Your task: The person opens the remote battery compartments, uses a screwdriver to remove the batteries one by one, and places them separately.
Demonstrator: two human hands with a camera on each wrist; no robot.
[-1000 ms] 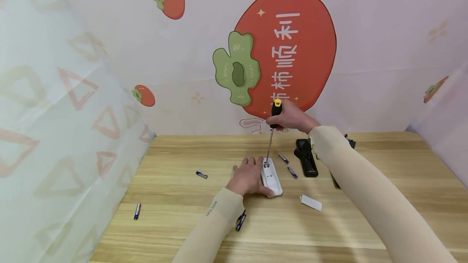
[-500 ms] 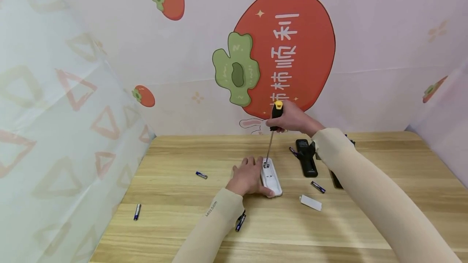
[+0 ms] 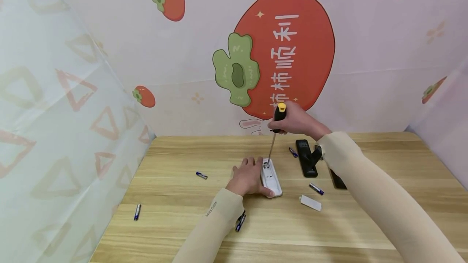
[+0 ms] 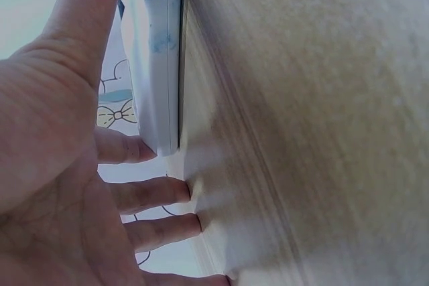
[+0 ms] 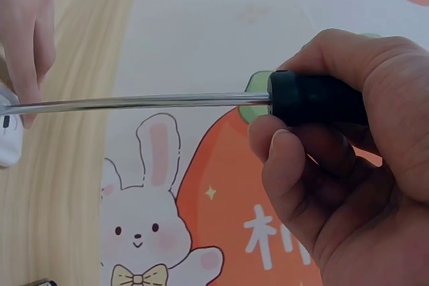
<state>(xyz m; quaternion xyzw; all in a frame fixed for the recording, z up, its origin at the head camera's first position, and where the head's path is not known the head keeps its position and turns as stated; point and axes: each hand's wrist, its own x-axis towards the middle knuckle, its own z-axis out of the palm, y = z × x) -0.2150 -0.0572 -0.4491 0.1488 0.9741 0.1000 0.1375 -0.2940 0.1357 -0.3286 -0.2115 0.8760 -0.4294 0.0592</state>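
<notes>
**Two hands on one white remote**

Two hands work mid-bench [image 3: 183,230]. The left hand [image 3: 246,178], fingers straight, presses the white remote [image 3: 272,180] flat. The right hand [image 3: 297,120] is clamped round a screwdriver [image 3: 274,135], its tip in the remote's far end. A battery [image 3: 316,189] lies nearby.

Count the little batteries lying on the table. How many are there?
5 show. One battery lies far left, one left of the left hand, one under that sleeve, one beside the black remote, one nearer. Arms may hide more.
</notes>
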